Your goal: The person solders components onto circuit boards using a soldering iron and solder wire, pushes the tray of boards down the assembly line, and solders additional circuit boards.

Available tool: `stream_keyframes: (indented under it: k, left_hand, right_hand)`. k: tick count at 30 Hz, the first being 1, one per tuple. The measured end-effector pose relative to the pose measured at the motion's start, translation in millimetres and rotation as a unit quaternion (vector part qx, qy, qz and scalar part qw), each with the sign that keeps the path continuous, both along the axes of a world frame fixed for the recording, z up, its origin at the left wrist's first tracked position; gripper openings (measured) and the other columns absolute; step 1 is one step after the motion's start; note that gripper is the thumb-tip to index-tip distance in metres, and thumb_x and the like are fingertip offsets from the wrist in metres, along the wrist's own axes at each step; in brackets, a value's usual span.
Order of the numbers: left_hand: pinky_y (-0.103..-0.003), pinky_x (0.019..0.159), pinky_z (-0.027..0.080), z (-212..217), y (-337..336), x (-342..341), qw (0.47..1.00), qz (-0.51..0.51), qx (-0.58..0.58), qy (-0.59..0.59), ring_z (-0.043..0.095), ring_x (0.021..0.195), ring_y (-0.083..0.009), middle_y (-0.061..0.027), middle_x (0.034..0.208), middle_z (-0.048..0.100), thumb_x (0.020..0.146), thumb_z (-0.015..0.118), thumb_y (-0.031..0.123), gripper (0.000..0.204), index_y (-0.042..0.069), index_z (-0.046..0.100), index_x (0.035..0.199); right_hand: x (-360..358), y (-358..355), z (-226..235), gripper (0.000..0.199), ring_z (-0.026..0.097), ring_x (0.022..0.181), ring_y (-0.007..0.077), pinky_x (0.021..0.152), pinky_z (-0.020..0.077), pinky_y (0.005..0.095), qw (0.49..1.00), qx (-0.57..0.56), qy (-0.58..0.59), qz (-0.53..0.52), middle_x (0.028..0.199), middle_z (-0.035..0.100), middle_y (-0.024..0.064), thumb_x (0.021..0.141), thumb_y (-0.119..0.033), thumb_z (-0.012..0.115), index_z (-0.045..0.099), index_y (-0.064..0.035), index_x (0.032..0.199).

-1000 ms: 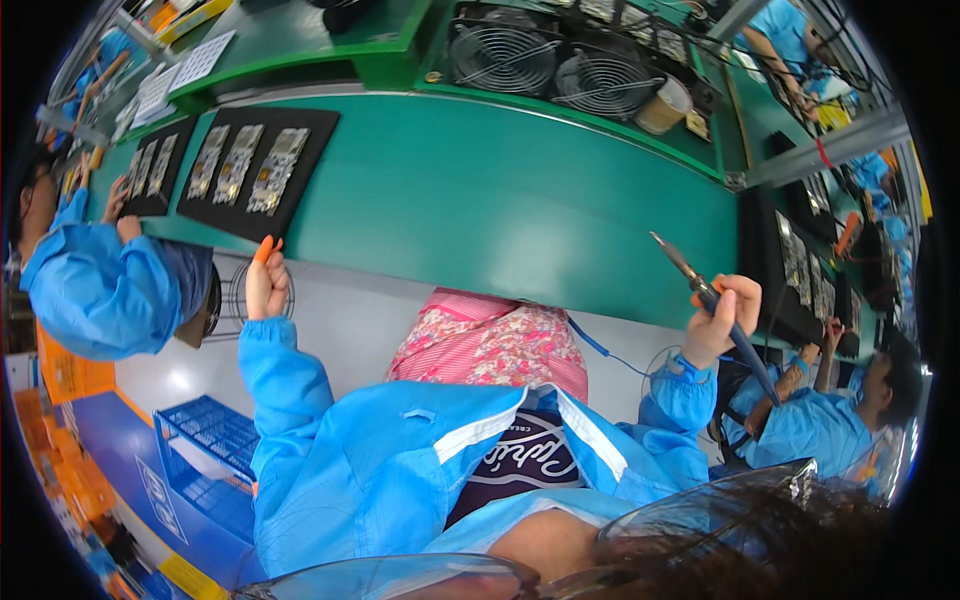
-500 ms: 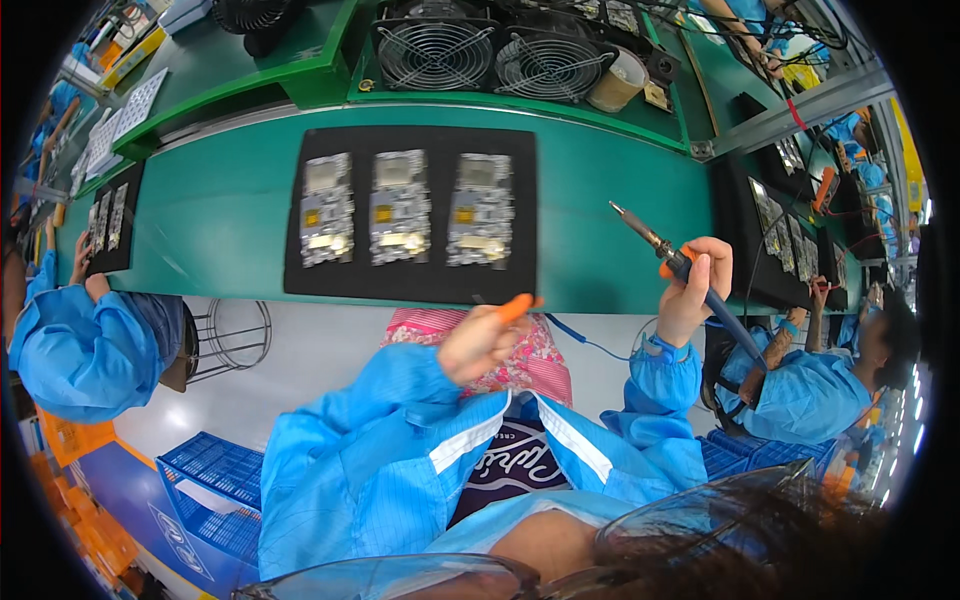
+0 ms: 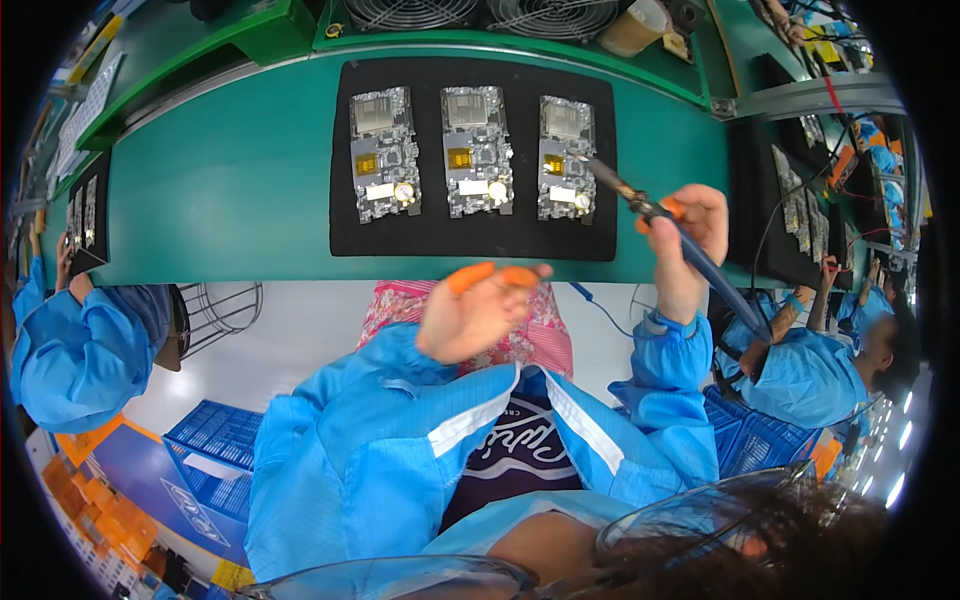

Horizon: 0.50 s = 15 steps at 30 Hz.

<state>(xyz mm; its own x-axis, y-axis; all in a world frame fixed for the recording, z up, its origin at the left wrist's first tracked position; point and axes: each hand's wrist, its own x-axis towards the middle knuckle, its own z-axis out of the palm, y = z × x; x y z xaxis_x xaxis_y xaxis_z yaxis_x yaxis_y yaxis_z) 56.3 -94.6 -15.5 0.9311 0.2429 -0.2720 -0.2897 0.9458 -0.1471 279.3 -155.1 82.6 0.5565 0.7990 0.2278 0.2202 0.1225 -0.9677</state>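
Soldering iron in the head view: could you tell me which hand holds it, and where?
The right hand grips the soldering iron around its blue handle; the left hand holds nothing visible.

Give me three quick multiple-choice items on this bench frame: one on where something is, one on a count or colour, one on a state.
1. Where does the tip of the soldering iron sit?
A. over the rightmost circuit board
B. over the leftmost board
C. off the black tray

2. How many circuit boards lie on the black tray in front of the person?
A. two
B. three
C. five

3. What is the left hand doing?
A. gripping a board
B. pressing on the tray
C. raised off the green belt, holding nothing visible

Answers:
1 A, the tip lies across the right board's upper part.
2 B, three boards lie side by side.
3 C, it hovers near the belt's edge, orange finger cots on its fingertips, while the right hand grips the iron.
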Motion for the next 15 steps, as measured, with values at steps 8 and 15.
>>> stream_keyframes:
  k: [8,15]
  left_hand:
    - [-0.031,0.081,0.045,52.9,85.5,-77.1,0.237,0.147,0.836,0.473,0.055,0.095,-0.0244,-0.0139,0.116,0.053,0.085,0.053,-0.009,0.018,-0.002,0.061,0.099]
    - [-0.034,0.071,0.046,35.2,98.6,-76.5,0.163,0.114,0.829,0.523,0.056,0.089,-0.0267,-0.0101,0.106,0.057,0.077,0.068,-0.003,0.018,0.001,0.063,0.094]
  right_hand:
    - [-35.7,70.6,-42.2,0.024,0.045,0.062,0.0021,0.053,0.0328,0.0192,0.978,-0.015,-0.023,0.205,0.077,0.053,-0.0007,0.077,-0.005,0.073,0.053,-0.0042,0.090]
    - [-46.0,97.7,-73.9,0.013,0.044,0.049,0.0077,0.045,0.0318,0.0226,0.972,0.069,-0.072,0.213,0.065,0.053,0.0042,0.083,-0.012,0.061,0.053,-0.0022,0.079]
